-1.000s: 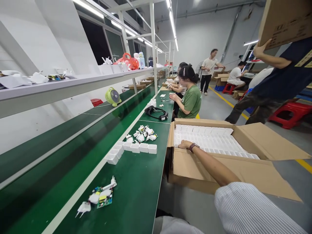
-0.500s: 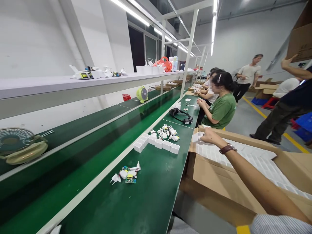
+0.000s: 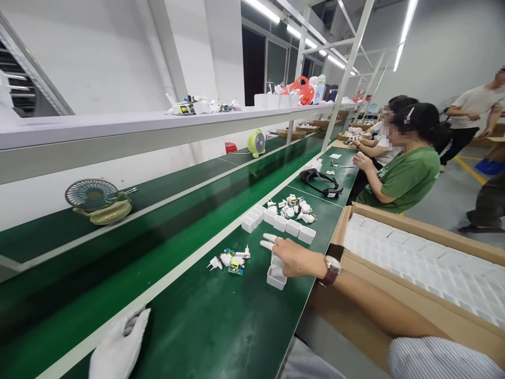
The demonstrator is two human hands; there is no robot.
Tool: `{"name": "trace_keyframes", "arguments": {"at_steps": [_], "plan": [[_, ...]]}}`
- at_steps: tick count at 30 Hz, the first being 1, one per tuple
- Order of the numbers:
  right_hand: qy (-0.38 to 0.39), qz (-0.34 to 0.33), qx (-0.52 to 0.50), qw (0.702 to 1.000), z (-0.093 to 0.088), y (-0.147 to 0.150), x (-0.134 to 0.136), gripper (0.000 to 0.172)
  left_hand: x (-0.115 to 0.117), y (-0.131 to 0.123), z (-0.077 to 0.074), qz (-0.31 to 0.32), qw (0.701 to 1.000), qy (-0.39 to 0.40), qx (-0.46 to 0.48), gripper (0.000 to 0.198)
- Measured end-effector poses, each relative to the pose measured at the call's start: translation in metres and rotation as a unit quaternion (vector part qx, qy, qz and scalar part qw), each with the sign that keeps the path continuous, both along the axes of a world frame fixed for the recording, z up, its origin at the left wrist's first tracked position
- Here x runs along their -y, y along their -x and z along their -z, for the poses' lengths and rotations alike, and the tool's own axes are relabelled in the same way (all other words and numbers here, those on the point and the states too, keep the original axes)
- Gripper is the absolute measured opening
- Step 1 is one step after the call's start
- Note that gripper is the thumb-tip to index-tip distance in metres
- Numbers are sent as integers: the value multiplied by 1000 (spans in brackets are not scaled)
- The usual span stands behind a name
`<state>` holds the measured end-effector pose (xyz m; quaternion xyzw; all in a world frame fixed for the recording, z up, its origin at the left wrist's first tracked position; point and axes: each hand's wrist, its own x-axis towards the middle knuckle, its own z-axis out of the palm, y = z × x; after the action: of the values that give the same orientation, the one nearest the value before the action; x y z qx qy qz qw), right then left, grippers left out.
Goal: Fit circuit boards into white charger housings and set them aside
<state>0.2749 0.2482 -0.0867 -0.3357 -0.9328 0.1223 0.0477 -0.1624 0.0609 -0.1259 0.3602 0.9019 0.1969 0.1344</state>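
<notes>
Our right hand (image 3: 298, 257), grip partly closed, held white open-topped plastic boxes (image 3: 276, 280) at the green surface (image 3: 221, 326); we judged upright handling best, but couldn't tell whether the white-gloved left hand (image 3: 116, 346) gripped anything.

The cases (image 3: 276, 279) are white, the bench (image 3: 213, 326) green, the sleeve (image 3: 437, 357) striped.

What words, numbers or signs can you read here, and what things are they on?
None can be read.
White label on the black headband: too small to read.
Watch face: any numbers are too small.
Bottle beside the red bag: any print is too small.
</notes>
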Motion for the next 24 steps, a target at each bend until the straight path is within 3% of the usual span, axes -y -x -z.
{"name": "trace_keyframes", "arguments": {"at_steps": [2,5,10,15,24], "plan": [[-34,40,-38,998,-9,-19,4,72,0,0,2,-1,1000,4,2,64],[-40,122,-67,989,-15,-40,13,54,-2,2,5,-1,1000,8,15,64],[-50,130,-32,990,5,-36,23,21,-4,-1,4,-9,1000,11,21,65],[-72,131,6,989,20,-13,13,23,-2,-2,1,-7,1000,6,21,64],[-79,204,-12,976,20,22,-45,17,2,-1,4,-2,1000,-19,24,63]]}}
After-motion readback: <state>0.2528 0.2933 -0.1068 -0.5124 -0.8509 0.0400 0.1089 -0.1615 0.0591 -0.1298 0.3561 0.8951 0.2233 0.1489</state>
